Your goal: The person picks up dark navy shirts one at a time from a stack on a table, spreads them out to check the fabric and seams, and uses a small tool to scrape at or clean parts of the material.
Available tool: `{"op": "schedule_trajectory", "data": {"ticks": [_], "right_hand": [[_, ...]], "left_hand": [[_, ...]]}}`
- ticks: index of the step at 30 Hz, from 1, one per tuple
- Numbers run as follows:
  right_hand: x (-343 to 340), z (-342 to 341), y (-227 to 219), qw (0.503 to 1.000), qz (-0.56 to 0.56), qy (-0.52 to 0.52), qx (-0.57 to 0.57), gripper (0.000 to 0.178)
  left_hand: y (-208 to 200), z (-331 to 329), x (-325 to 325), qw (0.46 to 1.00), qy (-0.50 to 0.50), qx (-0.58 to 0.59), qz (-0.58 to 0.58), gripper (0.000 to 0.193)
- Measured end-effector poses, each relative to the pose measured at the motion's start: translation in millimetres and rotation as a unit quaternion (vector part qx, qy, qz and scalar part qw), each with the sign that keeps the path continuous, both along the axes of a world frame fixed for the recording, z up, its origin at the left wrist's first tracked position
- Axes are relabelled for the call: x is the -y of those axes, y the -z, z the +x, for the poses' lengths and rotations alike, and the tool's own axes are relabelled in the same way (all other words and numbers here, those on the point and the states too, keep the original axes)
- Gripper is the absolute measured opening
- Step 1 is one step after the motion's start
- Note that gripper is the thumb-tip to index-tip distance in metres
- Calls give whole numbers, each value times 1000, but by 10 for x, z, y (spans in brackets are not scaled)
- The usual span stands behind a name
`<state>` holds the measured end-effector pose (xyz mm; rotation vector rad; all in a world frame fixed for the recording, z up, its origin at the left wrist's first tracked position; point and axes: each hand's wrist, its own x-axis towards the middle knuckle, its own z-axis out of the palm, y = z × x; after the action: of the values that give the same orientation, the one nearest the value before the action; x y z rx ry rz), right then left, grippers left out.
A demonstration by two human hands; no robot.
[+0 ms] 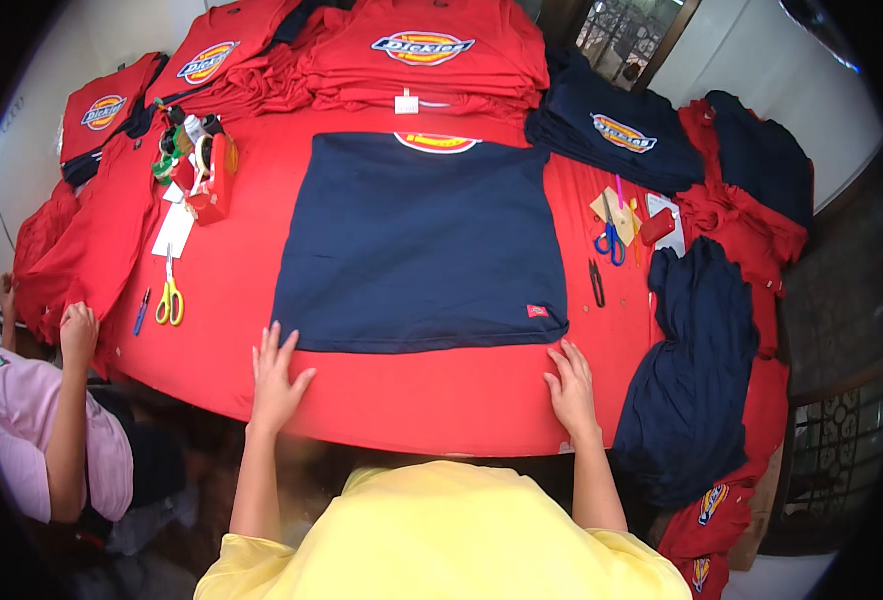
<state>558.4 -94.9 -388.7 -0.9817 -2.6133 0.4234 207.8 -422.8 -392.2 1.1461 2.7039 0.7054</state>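
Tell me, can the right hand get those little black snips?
Probably yes: the right hand looks open near the navy shirt, and only red cloth seems to lie between it and the black snips.

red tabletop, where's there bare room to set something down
Free: the front strip between the navy shirt and table edge, between left hand and right hand; also between yellow scissors and shirt. Crowded: the back, under red shirt stacks, and the right, with blue scissors and navy cloth.

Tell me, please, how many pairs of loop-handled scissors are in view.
2: yellow-handled scissors left of the navy garment, blue-handled scissors to its right; others may be hidden.
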Motion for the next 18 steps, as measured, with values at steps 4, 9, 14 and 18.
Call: {"op": "schedule_trajectory", "data": {"ticks": [4, 9, 14, 18], "right_hand": [[-26, 191, 174, 978, -43, 92, -182, 40], [-509, -195, 101, 992, 35, 0, -119, 34], [-632, -311, -67, 963, -21, 96, -252, 5], [-665, -157, -20, 943, -42, 285, -168, 14]], "left_hand": [[103, -83, 16, 981, -94, 38, 165, 52], [144, -265, -168, 982, -131, 16, 137, 39], [299, -411, -84, 967, -157, 58, 193, 17], [276, -265, -176, 953, -144, -10, 267, 11]]}}
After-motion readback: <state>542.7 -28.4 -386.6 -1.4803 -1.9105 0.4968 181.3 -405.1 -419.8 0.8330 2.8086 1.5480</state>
